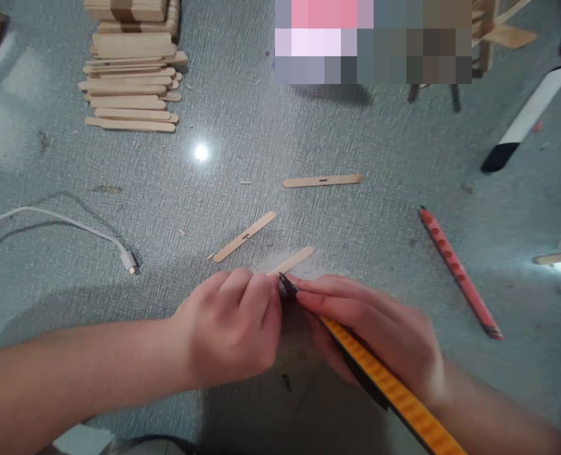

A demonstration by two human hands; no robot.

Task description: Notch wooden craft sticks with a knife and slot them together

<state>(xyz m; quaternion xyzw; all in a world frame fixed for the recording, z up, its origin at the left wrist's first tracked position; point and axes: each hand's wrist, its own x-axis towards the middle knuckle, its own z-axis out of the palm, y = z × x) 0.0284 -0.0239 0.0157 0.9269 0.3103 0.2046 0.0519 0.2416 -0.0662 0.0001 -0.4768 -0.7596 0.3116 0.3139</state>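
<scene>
My left hand [235, 316] is closed, its fingertips pinching a wooden craft stick [296, 258] down at the table surface. The near part of that stick is hidden behind my fingers. Wrapped around a yellow and black utility knife [375, 373], my right hand [370, 322] brings the knife's dark tip against the stick, right beside the left fingertips. The blade itself is hard to make out. Just beyond the hands lie two loose craft sticks, a slanted one [256, 227] and a level one [341, 181], each with a small slot or mark at its middle.
Several craft sticks [128, 101] lie stacked at the back left. A white cable [78, 225] runs along the left. On the right are a red pencil [460, 275] and a white strip with a black end [529, 117]. A blurred-out patch covers the top.
</scene>
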